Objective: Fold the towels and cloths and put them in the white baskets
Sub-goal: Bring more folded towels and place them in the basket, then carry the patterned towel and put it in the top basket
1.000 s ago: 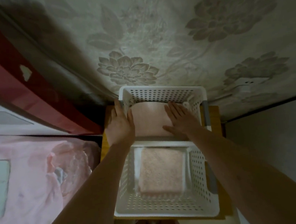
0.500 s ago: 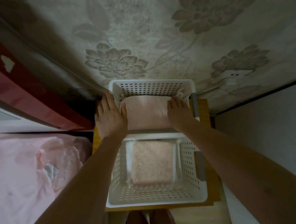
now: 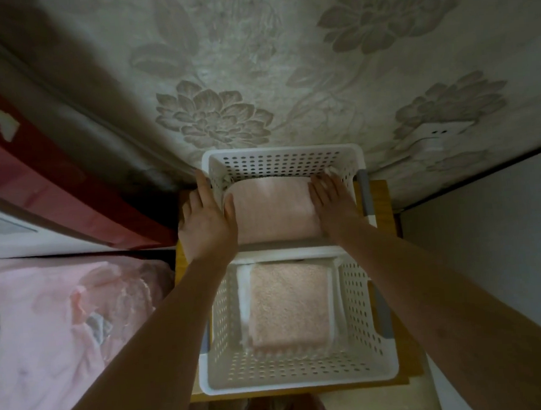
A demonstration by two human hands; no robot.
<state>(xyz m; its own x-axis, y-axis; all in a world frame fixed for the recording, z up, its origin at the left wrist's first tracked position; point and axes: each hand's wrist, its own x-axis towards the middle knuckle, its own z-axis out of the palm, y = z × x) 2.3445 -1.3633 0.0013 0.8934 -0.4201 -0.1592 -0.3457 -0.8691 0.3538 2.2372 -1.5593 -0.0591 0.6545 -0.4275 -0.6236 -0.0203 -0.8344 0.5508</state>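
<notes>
Two white perforated baskets stand one behind the other on a small wooden table. In the far basket [image 3: 282, 160] lies a folded pink towel [image 3: 272, 209]. My left hand [image 3: 204, 222] lies flat over that basket's left rim, its thumb touching the towel's left edge. My right hand [image 3: 335, 205] rests with straight fingers on the towel's right side, inside the basket. The near basket [image 3: 293, 371] holds another folded pink towel [image 3: 289, 306] on top of a white cloth [image 3: 244, 306].
A floral-papered wall [image 3: 285, 75] rises right behind the far basket, with a white socket [image 3: 434, 135] to the right. A bed with pink bedding [image 3: 48, 342] and a red panel [image 3: 30, 183] lie to the left. The wooden table [image 3: 398, 356] shows beside the baskets.
Both hands have slid outward from the towel's top to its sides. The left hand now lies over the basket's left rim.
</notes>
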